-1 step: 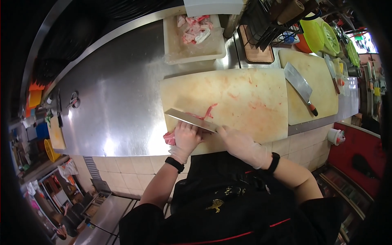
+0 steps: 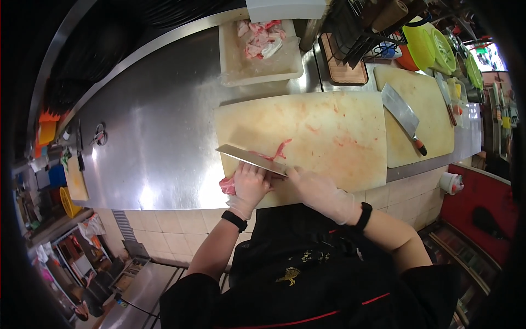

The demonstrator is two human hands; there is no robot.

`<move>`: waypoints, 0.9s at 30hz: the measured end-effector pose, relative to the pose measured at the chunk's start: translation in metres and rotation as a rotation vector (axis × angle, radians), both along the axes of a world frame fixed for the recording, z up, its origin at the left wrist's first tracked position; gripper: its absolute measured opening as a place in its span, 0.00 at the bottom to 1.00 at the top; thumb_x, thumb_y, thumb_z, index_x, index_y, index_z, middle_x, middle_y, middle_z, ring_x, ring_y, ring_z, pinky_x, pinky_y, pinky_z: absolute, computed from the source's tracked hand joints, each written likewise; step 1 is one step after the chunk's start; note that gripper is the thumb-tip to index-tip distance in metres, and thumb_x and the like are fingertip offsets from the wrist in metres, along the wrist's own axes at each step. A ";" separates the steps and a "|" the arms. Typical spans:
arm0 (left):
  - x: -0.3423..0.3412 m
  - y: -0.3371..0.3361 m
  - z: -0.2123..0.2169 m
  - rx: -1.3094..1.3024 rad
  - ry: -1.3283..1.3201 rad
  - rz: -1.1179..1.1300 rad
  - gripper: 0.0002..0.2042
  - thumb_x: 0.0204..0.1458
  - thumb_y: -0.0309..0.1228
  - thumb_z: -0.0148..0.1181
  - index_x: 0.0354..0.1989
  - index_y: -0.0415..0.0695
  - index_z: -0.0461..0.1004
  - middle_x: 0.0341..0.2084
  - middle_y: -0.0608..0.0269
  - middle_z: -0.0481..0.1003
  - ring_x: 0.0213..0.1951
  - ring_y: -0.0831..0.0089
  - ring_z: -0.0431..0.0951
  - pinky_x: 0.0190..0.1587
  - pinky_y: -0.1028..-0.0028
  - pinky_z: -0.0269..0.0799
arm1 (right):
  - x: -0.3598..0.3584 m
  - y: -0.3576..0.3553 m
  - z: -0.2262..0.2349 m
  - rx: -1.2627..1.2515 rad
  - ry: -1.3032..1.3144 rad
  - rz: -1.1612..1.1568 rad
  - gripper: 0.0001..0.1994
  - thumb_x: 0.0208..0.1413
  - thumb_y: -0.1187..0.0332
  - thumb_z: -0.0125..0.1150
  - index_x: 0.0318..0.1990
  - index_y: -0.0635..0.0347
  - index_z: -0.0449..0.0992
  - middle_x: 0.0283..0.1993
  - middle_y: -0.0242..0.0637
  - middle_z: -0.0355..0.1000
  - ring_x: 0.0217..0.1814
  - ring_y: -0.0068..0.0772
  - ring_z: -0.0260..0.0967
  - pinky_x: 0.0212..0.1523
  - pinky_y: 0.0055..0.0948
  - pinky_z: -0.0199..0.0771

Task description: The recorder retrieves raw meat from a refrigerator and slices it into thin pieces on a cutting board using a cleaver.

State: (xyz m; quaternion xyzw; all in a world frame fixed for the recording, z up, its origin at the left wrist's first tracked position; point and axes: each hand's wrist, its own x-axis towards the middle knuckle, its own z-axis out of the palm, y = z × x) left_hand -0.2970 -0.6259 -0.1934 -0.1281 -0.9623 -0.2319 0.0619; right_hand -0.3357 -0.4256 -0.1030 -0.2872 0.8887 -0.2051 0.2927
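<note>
Gloved hands, a cleaver and raw meat at the near edge of the cutting board.

Centre of the frame: the left hand (image 2: 249, 186), gloved, presses down on a piece of raw meat (image 2: 228, 185) at the board's lower left corner, fingers curled together over it. The right hand (image 2: 320, 193), also gloved, is closed on the handle of the cleaver (image 2: 251, 159), whose broad blade lies nearly flat, running up-left just above the left hand's knuckles. A thin red strip of meat (image 2: 279, 149) lies just beyond the blade on the pale cutting board (image 2: 329, 131). On the steel tabletop (image 2: 159, 137), a tub of meat pieces (image 2: 262, 46) sits at upper centre, and a second cleaver (image 2: 404, 117) rests on another board (image 2: 433, 126) at the right.
</note>
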 end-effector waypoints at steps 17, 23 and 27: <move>0.001 0.001 -0.005 -0.012 0.079 0.009 0.17 0.35 0.28 0.63 0.38 0.40 0.76 0.35 0.52 0.74 0.45 0.52 0.73 0.52 0.54 0.67 | -0.007 -0.009 -0.005 -0.009 0.037 0.033 0.10 0.52 0.74 0.49 0.43 0.62 0.65 0.35 0.44 0.71 0.36 0.49 0.73 0.34 0.42 0.74; 0.003 -0.003 -0.009 0.004 0.079 0.020 0.15 0.37 0.28 0.63 0.37 0.41 0.76 0.36 0.54 0.74 0.44 0.53 0.73 0.51 0.55 0.68 | 0.006 0.029 -0.011 -0.056 0.052 0.023 0.09 0.52 0.75 0.49 0.41 0.63 0.64 0.34 0.45 0.71 0.34 0.51 0.73 0.33 0.43 0.74; 0.002 -0.003 -0.007 0.058 0.044 0.020 0.14 0.38 0.29 0.63 0.38 0.42 0.76 0.37 0.55 0.74 0.45 0.57 0.73 0.53 0.56 0.67 | 0.021 0.083 -0.001 0.089 -0.036 0.000 0.12 0.52 0.72 0.51 0.45 0.60 0.65 0.35 0.47 0.71 0.37 0.54 0.72 0.35 0.45 0.73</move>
